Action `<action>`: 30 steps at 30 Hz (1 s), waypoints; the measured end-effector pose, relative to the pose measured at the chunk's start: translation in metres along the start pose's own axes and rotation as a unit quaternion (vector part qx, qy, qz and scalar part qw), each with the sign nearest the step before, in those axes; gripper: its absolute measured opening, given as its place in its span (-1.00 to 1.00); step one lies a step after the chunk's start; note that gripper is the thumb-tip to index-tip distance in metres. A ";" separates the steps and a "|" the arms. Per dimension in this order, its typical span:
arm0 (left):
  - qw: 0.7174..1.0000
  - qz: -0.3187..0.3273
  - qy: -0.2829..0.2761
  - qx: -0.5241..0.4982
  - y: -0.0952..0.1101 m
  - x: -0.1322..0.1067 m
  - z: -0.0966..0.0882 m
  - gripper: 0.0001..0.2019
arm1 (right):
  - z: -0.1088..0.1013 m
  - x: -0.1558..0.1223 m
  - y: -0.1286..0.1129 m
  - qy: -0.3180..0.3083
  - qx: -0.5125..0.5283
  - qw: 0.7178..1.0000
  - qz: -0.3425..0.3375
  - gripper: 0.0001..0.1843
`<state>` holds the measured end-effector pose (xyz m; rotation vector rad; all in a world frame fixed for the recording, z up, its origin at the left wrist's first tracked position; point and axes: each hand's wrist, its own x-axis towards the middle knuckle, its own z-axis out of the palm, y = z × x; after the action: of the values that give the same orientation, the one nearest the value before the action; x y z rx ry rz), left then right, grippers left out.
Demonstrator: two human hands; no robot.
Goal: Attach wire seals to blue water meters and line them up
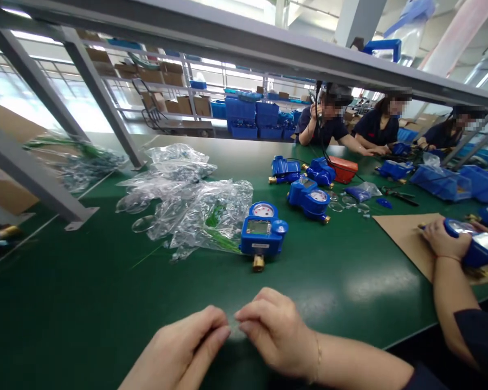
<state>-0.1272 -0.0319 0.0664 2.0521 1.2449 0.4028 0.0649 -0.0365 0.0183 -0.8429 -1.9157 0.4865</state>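
Note:
My left hand (pixel 183 346) and my right hand (pixel 278 333) are close together above the front of the green table. On each, thumb and forefinger are pinched, with the tips facing across a small gap. Anything between the fingertips is too small or faint to make out. Just beyond them stands a blue water meter (pixel 261 235) with a round dial, a small display and a brass fitting pointing towards me. Crumpled transparent plastic bags (pixel 199 211) lie to its left, with green strips (pixel 215 216) among them. A transparent ring (pixel 144 223) rests at their edge.
Further back are another blue meter (pixel 309 197), several more meters and a red box (pixel 344 169). At right, a co-worker's hand (pixel 447 238) holds a blue meter over cardboard (pixel 402 238). Grey shelf posts (pixel 36 173) rise at left; a beam (pixel 244 38) crosses overhead.

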 end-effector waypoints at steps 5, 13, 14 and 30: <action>0.979 -0.006 0.046 -0.196 0.008 0.058 0.039 -0.79 | -0.050 -0.017 0.031 0.071 -0.054 0.985 0.145 -0.89; 0.720 -0.203 0.098 -0.657 0.011 0.135 0.129 -0.83 | -0.094 0.000 0.065 0.099 -0.307 0.936 0.139 -0.85; 0.715 -0.202 0.110 -0.661 0.010 0.141 0.134 -0.82 | -0.093 0.003 0.067 0.088 -0.323 0.933 0.133 -0.84; 0.719 -0.145 0.121 -0.669 0.006 0.151 0.141 -0.79 | -0.091 0.012 0.083 0.029 -0.369 0.923 0.105 -0.84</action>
<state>0.0324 0.0411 -0.0425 0.5443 0.8717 1.0465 0.1708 0.0276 0.0152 -1.5356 -1.9684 -0.1728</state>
